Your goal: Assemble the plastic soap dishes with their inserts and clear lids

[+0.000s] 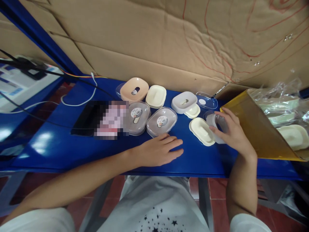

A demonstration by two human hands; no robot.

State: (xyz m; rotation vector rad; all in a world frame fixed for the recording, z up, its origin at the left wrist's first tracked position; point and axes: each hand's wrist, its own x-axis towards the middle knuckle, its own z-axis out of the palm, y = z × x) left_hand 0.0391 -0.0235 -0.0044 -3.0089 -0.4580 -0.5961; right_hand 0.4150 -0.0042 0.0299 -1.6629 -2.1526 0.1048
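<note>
My right hand (233,132) grips a grey soap box (219,140) at the right, thumb and fingers about its sides; a clear part shows at its back edge. Touching or close to it on the left lies a cream soap tray (202,131). My left hand (160,149) rests palm down near the table's front edge, fingers stretched out and holding nothing. Just behind it are a grey soap box with a clear lid (162,121) and a second lidded grey box (137,118), both with round labels.
Behind stand a peach box (134,90), a cream tray (156,96), a pale grey box (184,101) and a clear lid (206,100). A carton (251,129) with bagged pieces is at right. Left are a blurred-out item (112,119) and a white cable (91,95) on the blue table (55,145).
</note>
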